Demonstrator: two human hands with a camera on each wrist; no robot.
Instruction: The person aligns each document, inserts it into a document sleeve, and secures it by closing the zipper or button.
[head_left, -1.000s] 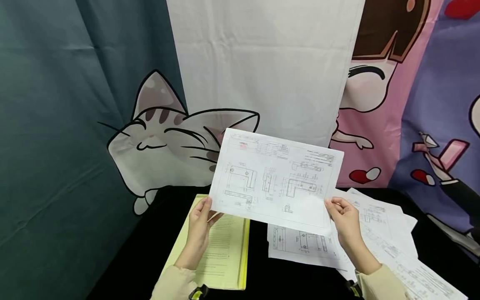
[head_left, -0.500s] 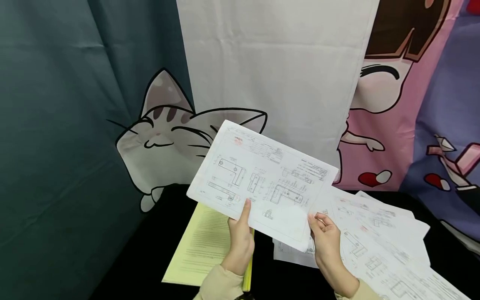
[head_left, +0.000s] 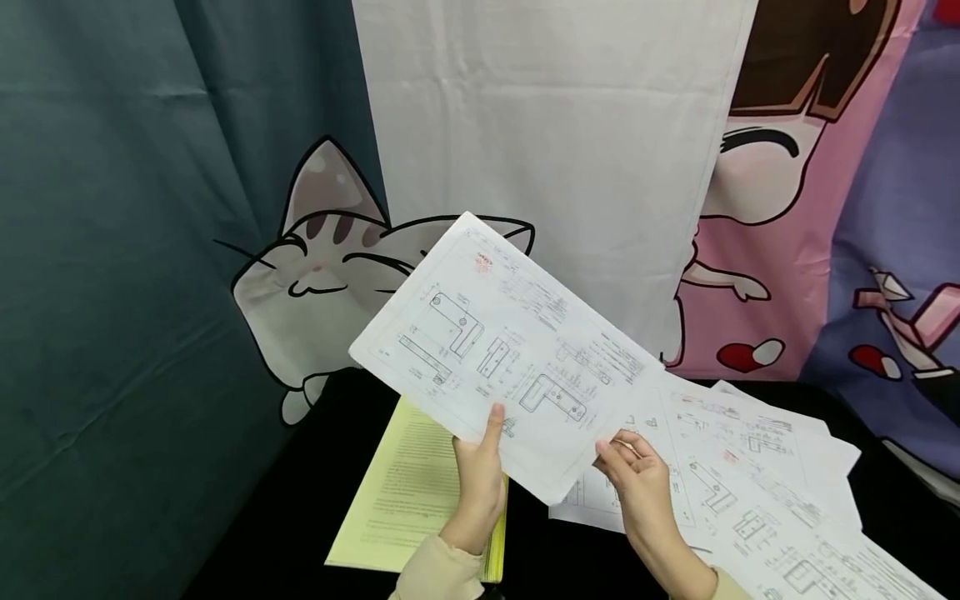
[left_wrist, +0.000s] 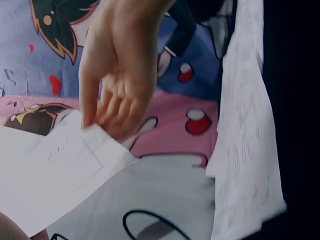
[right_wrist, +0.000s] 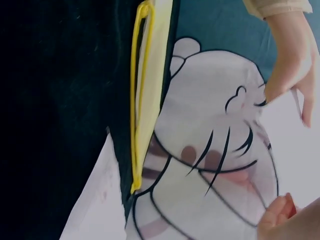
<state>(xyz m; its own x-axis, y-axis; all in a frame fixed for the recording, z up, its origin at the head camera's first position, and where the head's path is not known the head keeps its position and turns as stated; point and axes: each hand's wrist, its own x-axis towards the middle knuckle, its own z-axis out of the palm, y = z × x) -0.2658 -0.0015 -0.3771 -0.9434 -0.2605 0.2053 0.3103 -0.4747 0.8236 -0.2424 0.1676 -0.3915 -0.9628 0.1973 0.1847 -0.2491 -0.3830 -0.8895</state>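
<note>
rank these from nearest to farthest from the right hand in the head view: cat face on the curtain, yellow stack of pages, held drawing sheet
From the right hand:
1. Held drawing sheet: nearest, its edge at the thumb and fingertips.
2. Yellow stack of pages: to the left, on the black surface.
3. Cat face: farthest, upper left on the curtain.

A black table surface [head_left: 527, 546] is carrying a yellow printed document [head_left: 401, 500]. To the document's right, white drawing sheets [head_left: 757, 479] are lying overlapped, and a black strip is showing between them and the document.
</note>
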